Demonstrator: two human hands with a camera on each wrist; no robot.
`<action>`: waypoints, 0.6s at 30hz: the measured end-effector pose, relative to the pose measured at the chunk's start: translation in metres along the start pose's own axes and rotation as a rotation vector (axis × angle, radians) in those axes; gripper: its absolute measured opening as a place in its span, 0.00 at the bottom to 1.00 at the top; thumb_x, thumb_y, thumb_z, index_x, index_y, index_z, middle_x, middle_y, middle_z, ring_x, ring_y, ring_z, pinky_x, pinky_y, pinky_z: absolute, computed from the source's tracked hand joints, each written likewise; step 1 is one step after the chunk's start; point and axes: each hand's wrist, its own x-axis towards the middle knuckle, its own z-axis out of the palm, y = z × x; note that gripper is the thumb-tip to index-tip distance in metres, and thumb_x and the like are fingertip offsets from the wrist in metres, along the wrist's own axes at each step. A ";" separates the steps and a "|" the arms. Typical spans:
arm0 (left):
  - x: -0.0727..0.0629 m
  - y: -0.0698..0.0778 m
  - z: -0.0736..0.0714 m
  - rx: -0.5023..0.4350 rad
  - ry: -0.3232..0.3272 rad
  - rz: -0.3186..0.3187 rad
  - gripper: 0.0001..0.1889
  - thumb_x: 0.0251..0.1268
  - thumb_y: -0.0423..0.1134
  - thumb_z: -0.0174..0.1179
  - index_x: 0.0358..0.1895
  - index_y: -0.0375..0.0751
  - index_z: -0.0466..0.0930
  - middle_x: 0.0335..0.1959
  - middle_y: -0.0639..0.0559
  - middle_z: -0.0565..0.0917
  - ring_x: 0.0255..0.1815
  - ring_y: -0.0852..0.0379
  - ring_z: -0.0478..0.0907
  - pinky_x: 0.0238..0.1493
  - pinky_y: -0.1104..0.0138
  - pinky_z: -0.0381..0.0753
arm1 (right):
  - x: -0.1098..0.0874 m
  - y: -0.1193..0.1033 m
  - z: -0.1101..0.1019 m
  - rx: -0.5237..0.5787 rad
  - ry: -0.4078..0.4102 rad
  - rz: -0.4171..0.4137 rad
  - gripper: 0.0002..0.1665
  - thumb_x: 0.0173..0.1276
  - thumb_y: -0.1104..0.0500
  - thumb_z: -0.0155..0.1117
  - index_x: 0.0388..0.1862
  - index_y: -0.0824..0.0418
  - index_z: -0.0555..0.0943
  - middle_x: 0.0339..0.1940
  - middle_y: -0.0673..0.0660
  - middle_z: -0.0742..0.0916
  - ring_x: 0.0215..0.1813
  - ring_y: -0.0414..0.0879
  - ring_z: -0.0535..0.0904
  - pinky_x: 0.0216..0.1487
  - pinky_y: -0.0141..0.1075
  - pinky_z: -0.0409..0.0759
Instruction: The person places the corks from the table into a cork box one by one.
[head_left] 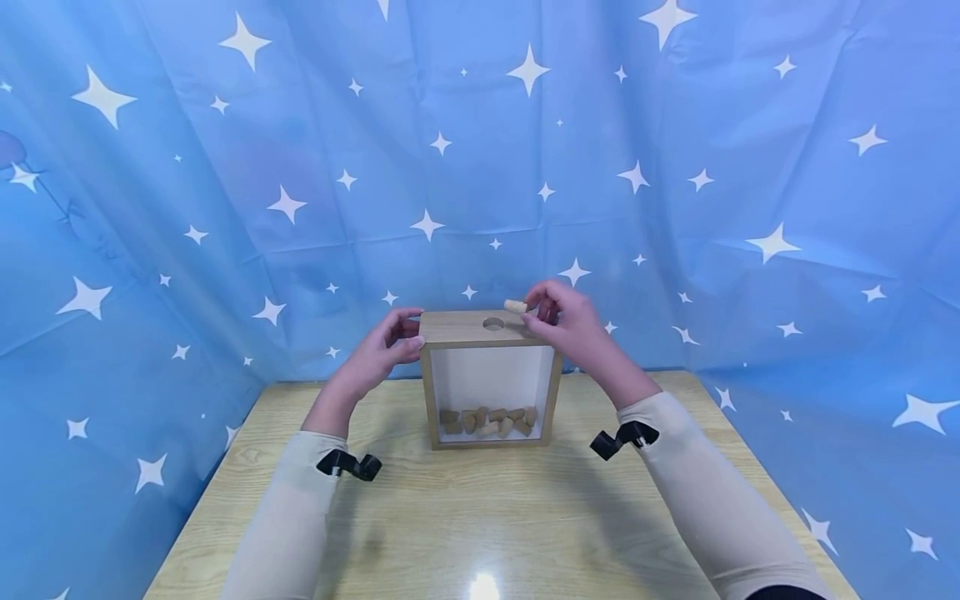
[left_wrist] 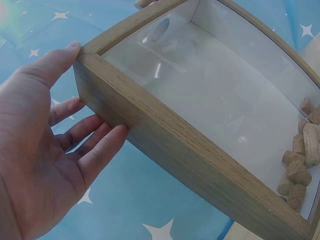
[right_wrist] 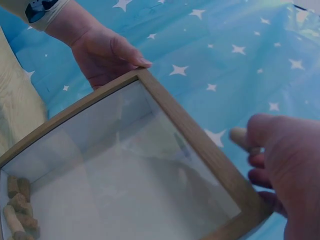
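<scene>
A shadow box (head_left: pixel 427 379) with a wooden frame and a clear front stands upright on the table. Its top bar has a round hole (head_left: pixel 493 324). Several wine corks (head_left: pixel 470 422) lie along the bottom inside. My left hand (head_left: pixel 378 350) grips the upper left corner, its thumb (left_wrist: pixel 62 59) on the front edge and its fingers against the side. Just above the top bar, to the right of the hole, my right hand (head_left: pixel 572 327) pinches a cork (head_left: pixel 515 307) lying roughly sideways. In the right wrist view this cork (right_wrist: pixel 239 136) is blurred and partly behind the fingers.
The light wooden table (head_left: pixel 450 517) extends in front of the box. A blue curtain (head_left: pixel 480 167) with white stars hangs close behind and along both sides. Each wrist wears a black camera mount, as on the left sleeve (head_left: pixel 348 463).
</scene>
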 end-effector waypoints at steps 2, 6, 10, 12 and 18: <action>0.000 0.000 0.000 -0.002 0.001 0.000 0.32 0.88 0.44 0.61 0.85 0.42 0.62 0.74 0.34 0.73 0.74 0.37 0.75 0.71 0.44 0.82 | 0.003 -0.002 0.000 -0.017 -0.041 0.004 0.10 0.76 0.68 0.73 0.52 0.61 0.85 0.36 0.54 0.84 0.35 0.49 0.80 0.34 0.36 0.80; 0.000 0.000 0.000 -0.005 -0.001 0.001 0.32 0.88 0.44 0.61 0.85 0.42 0.62 0.74 0.33 0.73 0.74 0.37 0.75 0.72 0.44 0.82 | 0.008 -0.005 0.002 -0.033 -0.107 -0.003 0.10 0.76 0.67 0.73 0.53 0.61 0.86 0.38 0.53 0.85 0.35 0.48 0.80 0.35 0.37 0.82; 0.000 0.000 0.000 -0.009 -0.005 0.000 0.32 0.88 0.44 0.61 0.85 0.42 0.61 0.74 0.34 0.72 0.74 0.37 0.74 0.73 0.43 0.81 | 0.012 -0.009 0.005 -0.016 -0.161 0.000 0.09 0.76 0.67 0.73 0.53 0.63 0.87 0.39 0.54 0.86 0.33 0.47 0.81 0.32 0.36 0.82; 0.001 0.000 0.000 -0.009 -0.005 0.000 0.32 0.88 0.44 0.61 0.85 0.42 0.61 0.74 0.34 0.72 0.73 0.37 0.75 0.72 0.43 0.81 | 0.013 -0.010 0.007 -0.015 -0.180 0.003 0.09 0.77 0.67 0.73 0.53 0.64 0.87 0.40 0.55 0.87 0.33 0.47 0.82 0.32 0.35 0.82; 0.001 -0.001 -0.001 0.002 -0.003 0.002 0.32 0.88 0.44 0.61 0.85 0.42 0.62 0.73 0.34 0.73 0.72 0.38 0.75 0.71 0.44 0.82 | 0.016 -0.010 0.010 -0.058 -0.198 0.003 0.09 0.77 0.67 0.73 0.53 0.62 0.88 0.43 0.54 0.87 0.36 0.46 0.81 0.34 0.37 0.82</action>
